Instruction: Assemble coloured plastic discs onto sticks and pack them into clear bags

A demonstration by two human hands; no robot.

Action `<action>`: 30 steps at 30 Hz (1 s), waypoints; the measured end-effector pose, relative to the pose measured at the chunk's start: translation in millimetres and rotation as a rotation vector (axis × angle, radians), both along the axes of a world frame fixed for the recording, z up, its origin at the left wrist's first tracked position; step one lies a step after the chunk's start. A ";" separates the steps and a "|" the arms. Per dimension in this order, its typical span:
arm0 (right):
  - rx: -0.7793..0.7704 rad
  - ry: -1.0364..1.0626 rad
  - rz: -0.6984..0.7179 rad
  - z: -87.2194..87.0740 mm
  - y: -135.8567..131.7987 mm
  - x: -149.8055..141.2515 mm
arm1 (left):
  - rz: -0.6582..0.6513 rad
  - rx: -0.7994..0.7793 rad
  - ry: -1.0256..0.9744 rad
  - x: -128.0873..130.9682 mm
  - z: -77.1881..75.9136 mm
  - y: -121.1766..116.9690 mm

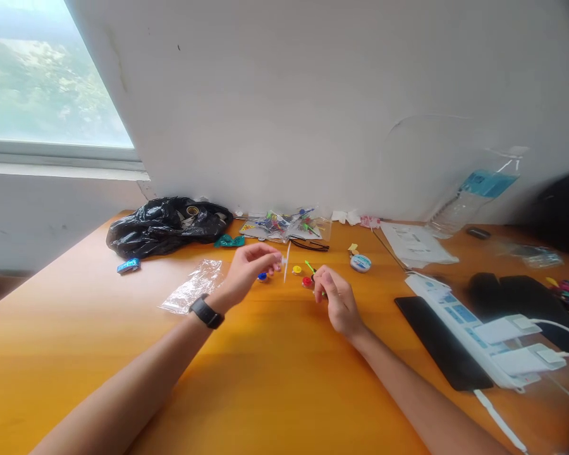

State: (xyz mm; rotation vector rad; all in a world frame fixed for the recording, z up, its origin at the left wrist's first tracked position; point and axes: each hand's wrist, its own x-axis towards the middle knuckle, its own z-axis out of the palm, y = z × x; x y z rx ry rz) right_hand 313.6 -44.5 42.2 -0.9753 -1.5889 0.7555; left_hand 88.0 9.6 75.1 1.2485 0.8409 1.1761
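Note:
My left hand [256, 262], with a dark band at its wrist, pinches a thin white strip [287, 262] by a small pale hub at its middle. The strip stands upright, seen nearly edge-on. My right hand [337, 297] is closed a little to the right, its thumb against the bent fingers; what they hold, if anything, is hidden. By its fingertips shows a bright green arrow-shaped piece [310, 265]; I cannot tell whether the hand touches it. Between the hands lie a yellow round piece [296, 270] and a red round piece [306, 282]. A blue round piece [262, 277] sits below my left fingers.
At the back are a black plastic bag [165, 227], a clear bag of coloured parts [284, 224] and black-framed glasses [310, 245]. A clear pouch [194, 287] lies left. Rightward are a round tin [360, 263], a dark phone [443, 341] and a power strip [459, 316] with cables.

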 end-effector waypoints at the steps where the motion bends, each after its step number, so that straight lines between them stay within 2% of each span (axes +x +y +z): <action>1: 0.005 -0.007 0.003 -0.5 0.8 0.6 | 0.018 0.053 0.063 -7.2 10.4 2.7; 3: 0.010 -0.024 0.008 -2.4 1.6 1.3 | 0.056 0.058 0.190 -22.9 28.1 8.9; 5: 0.004 -0.045 0.016 -4.9 1.5 1.6 | 0.068 -0.010 0.330 -37.9 37.4 15.6; 8: -0.006 -0.075 0.040 -8.3 1.1 1.8 | 0.099 -0.078 0.496 -54.0 36.0 24.4; 13: -0.015 -0.098 0.057 -9.9 1.3 1.2 | -0.052 -0.159 0.573 -59.8 26.1 28.8; 17: -0.011 -0.111 0.061 -9.1 1.4 0.7 | -0.040 -0.118 0.533 -60.9 31.5 27.0; 20: 0.008 -0.121 0.056 -8.7 1.5 0.8 | -0.010 -0.050 0.413 -64.8 40.3 25.5; 23: 0.016 -0.137 0.046 -9.7 2.0 0.7 | 0.022 -0.053 0.317 -68.6 45.1 25.7; 26: 0.030 -0.172 0.045 -11.5 1.9 0.3 | 0.015 -0.101 0.268 -71.3 39.8 29.5; 30: 0.065 -0.243 0.031 -10.7 1.2 -0.4 | 0.007 -0.214 0.214 -73.8 19.3 39.1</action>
